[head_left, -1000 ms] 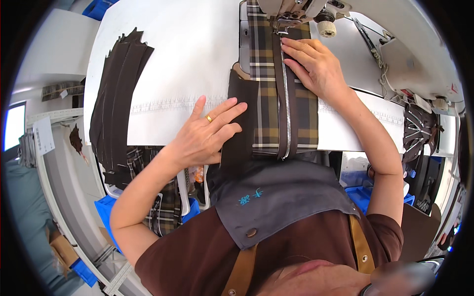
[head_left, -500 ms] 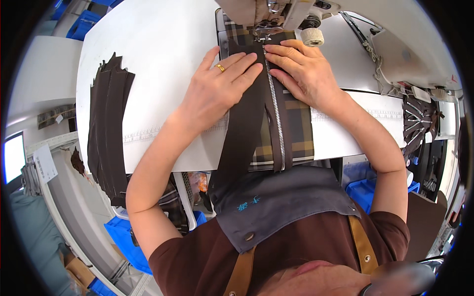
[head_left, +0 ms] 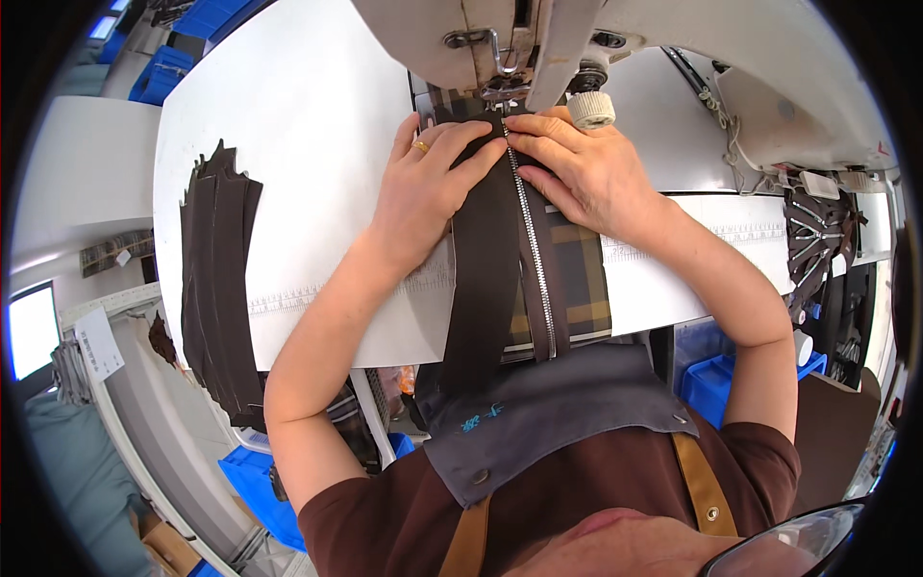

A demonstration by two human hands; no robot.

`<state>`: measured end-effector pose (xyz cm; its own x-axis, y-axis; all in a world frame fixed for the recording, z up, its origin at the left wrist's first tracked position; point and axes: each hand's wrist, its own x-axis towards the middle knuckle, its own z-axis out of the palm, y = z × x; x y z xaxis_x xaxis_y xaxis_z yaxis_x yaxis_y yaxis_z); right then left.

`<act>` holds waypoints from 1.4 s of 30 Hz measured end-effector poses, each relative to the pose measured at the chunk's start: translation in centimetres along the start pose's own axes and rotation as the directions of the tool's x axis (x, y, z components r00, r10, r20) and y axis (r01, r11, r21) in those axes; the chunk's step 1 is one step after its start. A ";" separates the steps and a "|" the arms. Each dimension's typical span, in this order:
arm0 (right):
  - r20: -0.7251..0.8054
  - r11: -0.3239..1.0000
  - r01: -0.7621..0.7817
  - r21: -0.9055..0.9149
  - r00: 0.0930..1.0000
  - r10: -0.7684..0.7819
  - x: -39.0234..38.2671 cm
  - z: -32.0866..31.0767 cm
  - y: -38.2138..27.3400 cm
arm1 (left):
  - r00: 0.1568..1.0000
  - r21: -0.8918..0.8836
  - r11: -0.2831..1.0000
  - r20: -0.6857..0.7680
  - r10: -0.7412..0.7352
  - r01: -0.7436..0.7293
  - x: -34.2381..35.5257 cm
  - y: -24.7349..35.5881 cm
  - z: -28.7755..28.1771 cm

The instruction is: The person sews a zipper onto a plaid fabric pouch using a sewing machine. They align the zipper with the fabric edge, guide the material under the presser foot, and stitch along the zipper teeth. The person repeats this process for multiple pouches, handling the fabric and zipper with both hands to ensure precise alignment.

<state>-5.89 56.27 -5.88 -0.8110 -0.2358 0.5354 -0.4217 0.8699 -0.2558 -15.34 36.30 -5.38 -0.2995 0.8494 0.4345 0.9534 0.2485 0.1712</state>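
A metal zipper [head_left: 535, 242] on dark tape runs lengthwise over a plaid fabric piece [head_left: 588, 274], its far end by the sewing machine's presser foot [head_left: 504, 104]. A long dark brown fabric strip [head_left: 486, 260] lies along the zipper's left side and hangs toward my apron. My left hand [head_left: 428, 183], with a ring on one finger, has its fingers bent on this strip, which bulges between thumb and forefinger. Right of the zipper, my right hand [head_left: 582, 168] rests palm down, fingers stretched apart, tips at the zipper's edge near the foot.
Overhead hangs the sewing machine head [head_left: 461, 34] with a white knob [head_left: 590, 109]. A stack of dark brown strips [head_left: 219, 288] lies on the white table [head_left: 317, 125] at left. Several zippers [head_left: 817, 236] hang at right. Blue bins [head_left: 260, 490] stand below the table.
My left fingers have gone from flat to bent, the strip bulging between them. The view has shifted, so the table and machine appear lower. Both hands remain beside the zipper.
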 end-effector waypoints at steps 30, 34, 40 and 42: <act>0.022 0.999 0.009 -0.052 1.000 -0.008 0.5 -0.1 0.0 | 0.987 -0.029 0.992 0.103 -0.121 0.124 0.2 0.5 -0.5; 0.006 0.999 0.003 -0.038 1.000 -0.003 0.4 0.1 0.1 | 0.992 -0.011 0.994 0.069 -0.109 0.110 0.2 0.7 -0.4; 0.001 0.999 0.002 -0.051 1.000 -0.002 0.3 0.2 0.1 | 0.993 0.008 0.995 0.057 -0.103 0.103 0.1 0.8 -0.3; 0.013 0.998 0.001 -0.056 1.000 0.000 0.3 0.1 0.1 | 0.995 0.005 0.996 0.044 -0.094 0.094 0.2 0.7 -0.3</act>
<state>-6.24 56.20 -5.83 -0.8162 -0.2411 0.5250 -0.3986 0.8928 -0.2097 -14.75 36.47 -4.96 -0.3856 0.8419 0.3774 0.9213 0.3294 0.2065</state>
